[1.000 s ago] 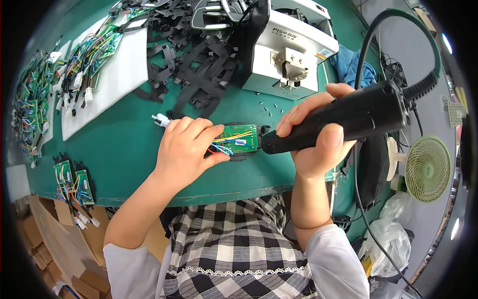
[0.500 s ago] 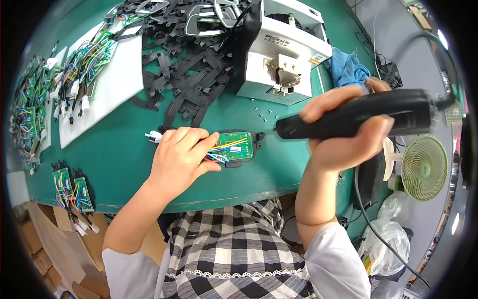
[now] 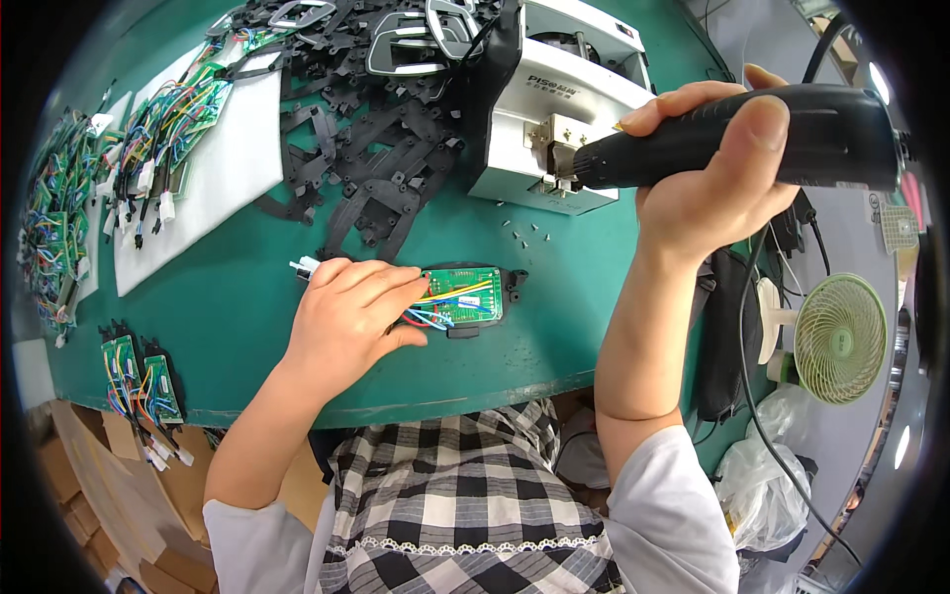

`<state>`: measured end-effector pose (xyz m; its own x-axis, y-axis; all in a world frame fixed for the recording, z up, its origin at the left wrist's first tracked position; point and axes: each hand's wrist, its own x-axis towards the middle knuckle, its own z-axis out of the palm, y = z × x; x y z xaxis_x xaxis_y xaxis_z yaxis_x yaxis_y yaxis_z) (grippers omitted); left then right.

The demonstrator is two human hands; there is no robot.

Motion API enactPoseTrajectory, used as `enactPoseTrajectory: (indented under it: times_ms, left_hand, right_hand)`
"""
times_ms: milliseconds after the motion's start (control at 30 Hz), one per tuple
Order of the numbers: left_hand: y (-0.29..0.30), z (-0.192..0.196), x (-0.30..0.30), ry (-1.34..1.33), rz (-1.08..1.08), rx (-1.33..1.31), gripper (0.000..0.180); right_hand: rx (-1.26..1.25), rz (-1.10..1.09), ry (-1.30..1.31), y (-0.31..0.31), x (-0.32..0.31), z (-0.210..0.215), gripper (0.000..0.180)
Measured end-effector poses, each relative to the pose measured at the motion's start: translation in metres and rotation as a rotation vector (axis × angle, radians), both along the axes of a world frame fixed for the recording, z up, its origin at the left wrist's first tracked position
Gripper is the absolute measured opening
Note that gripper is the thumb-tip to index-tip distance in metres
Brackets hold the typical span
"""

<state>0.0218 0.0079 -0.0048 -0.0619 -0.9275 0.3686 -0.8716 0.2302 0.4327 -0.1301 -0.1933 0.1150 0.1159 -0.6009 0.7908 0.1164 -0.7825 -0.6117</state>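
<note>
Green circuit board (image 3: 461, 294) with coloured wires, flat on green bench (image 3: 247, 297), pinned under left hand (image 3: 348, 315), fingers spread. Light, stiff, likely fragile; best gripped by edges. Right hand (image 3: 712, 178) wrapped tight around black electric screwdriver (image 3: 732, 139), tip seemingly at white screw feeder (image 3: 554, 119).

The worker wore a black-and-white checked garment trimmed with white lace over a pale grey top, its sleeves pushed above the elbows, both hands gloveless
</note>
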Motion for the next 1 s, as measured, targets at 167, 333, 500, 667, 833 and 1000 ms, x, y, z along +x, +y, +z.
enactPoseTrajectory:
  times_ms: [167,333,500,667,833,1000]
  left_hand:
    - [-0.001,0.000,-0.001,-0.026,0.005,-0.032,0.043]
    - [-0.002,-0.007,-0.001,-0.060,0.014,-0.083,0.036]
    - [-0.002,-0.010,-0.002,-0.029,0.034,-0.101,0.035]
    - [-0.001,-0.008,-0.002,-0.039,0.044,-0.087,0.029]
    - [-0.002,-0.009,-0.003,-0.013,0.084,-0.089,0.024]
    - [-0.001,-0.002,-0.006,0.078,0.115,-0.054,0.022]
  right_hand:
    - [0.204,0.166,0.062,0.024,0.002,-0.012,0.068]
    - [0.327,0.396,0.046,0.056,0.034,-0.035,0.065]
    - [0.234,0.368,0.068,0.060,0.051,-0.050,0.059]
    - [0.209,0.383,0.067,0.062,0.055,-0.060,0.057]
    - [0.149,0.486,0.067,0.070,0.063,-0.059,0.059]
    - [0.134,0.585,0.076,0.073,0.070,-0.057,0.060]
